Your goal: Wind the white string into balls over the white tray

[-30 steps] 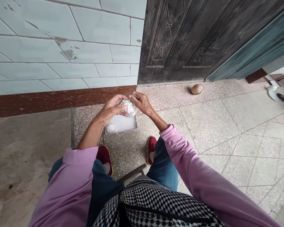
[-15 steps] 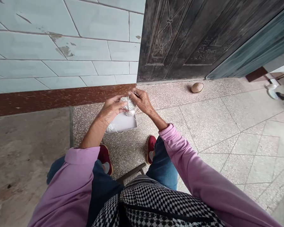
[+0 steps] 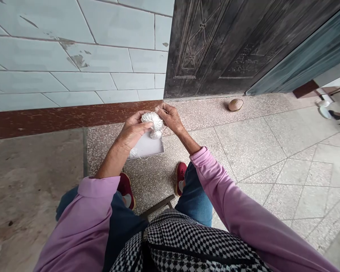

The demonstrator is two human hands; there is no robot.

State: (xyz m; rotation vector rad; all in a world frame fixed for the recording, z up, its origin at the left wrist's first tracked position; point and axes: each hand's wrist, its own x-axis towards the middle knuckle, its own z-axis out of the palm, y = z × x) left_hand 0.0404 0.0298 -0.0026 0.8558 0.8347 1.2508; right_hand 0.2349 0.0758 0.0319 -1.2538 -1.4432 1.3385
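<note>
Between my hands is a white yarn bundle (image 3: 153, 119), looped like a pompom. My left hand (image 3: 134, 128) is closed on its left side, thumb across the front. At its upper right, my right hand (image 3: 170, 117) is closed with thumb and forefinger pinched; a strand of the white yarn seems to run there, though the fingertips partly hide it. A smaller white ball (image 3: 155, 134) shows just below the bundle. Under my hands lies a shallow pale box (image 3: 149, 146) on the floor, with more white yarn (image 3: 133, 152) in its near left corner and a loose strand over its front edge.
A tiled wall (image 3: 73, 79) and a dark carved door (image 3: 215, 45) stand in front. A round tan object (image 3: 235, 105) lies by the doorsill. My red shoes (image 3: 181, 175) flank a wooden bar (image 3: 158, 206). Someone's foot (image 3: 338, 114) shows at far right.
The white bundle has turned between my hands, so its looped side shows more fully. My right hand has shifted slightly at its upper right. The box has stayed put.
</note>
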